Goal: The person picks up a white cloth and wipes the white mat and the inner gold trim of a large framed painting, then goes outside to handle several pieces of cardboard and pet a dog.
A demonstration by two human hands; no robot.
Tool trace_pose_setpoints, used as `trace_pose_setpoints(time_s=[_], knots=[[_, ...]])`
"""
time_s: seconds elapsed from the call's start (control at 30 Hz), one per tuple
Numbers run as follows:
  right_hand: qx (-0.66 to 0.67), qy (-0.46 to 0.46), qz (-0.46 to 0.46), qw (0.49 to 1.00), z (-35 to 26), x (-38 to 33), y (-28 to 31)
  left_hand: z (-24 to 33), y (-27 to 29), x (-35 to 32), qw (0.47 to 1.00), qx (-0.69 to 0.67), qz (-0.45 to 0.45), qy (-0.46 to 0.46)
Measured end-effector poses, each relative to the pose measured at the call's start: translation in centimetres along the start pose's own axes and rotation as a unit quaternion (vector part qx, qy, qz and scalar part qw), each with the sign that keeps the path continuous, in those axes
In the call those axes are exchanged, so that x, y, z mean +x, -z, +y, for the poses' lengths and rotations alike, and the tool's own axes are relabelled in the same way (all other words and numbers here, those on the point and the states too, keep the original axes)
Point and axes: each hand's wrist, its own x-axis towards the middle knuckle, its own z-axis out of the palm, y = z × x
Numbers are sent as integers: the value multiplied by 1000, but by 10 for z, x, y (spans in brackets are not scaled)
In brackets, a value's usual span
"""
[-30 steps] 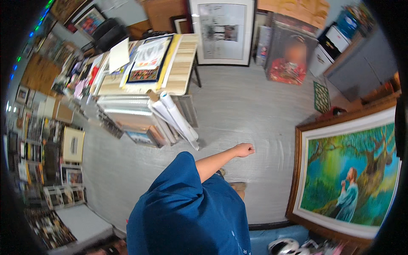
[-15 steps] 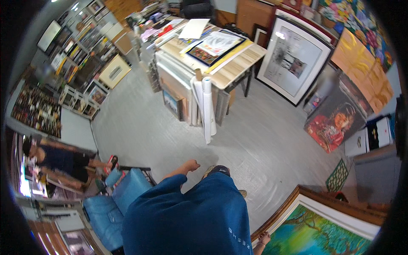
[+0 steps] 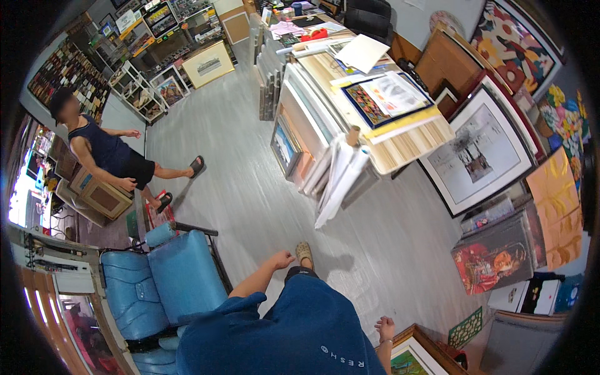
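My left hand (image 3: 284, 259) hangs over the grey floor in front of the blue vinyl bench, fingers loosely curled in and nothing visible in them. At the lower right, my right hand (image 3: 385, 327) is beside the brown wooden frame (image 3: 417, 333) of a green landscape painting (image 3: 406, 362). Its fingers are partly bent with gaps between them, and it holds nothing I can see. Whether it touches the frame I cannot tell. Most of the painting is cut off by the lower edge. One foot in a tan clog (image 3: 304, 252) is stretched forward.
A blue bench (image 3: 187, 275) stands close on my left. Ahead is a table (image 3: 412, 140) with papers, framed pieces and paper rolls (image 3: 340, 178) leaning against it. Framed pictures (image 3: 481, 150) line the right side. Another person (image 3: 103, 147) walks at the far left.
My right hand has come off the wooden frame's edge. The view has turned right and forward, and the painting has slid lower. The other person has stepped toward the room.
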Motion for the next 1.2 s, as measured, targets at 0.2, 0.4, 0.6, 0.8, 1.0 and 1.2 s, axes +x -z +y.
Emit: trace_pose_setpoints(time_s=[0.2,0.4,0.6,0.8,1.0,1.2], knots=[[-167,121,-128,970,-108,40,-129,-93,77,27,981,-116,66,144],[-279,131,-146,940,-219,31,-193,-108,146,25,903,-328,151,234],[-308,63,-86,945,-191,33,-158,-60,158,39,982,-88,31,165],[-398,96,48,911,-22,51,-116,11,82,77,969,-39,-217,109],[-167,-15,170,971,12,-20,-93,128,6,142,935,104,-338,32],[-68,-39,158,984,113,-52,-68,236,-46,193,943,-44,-330,22]])
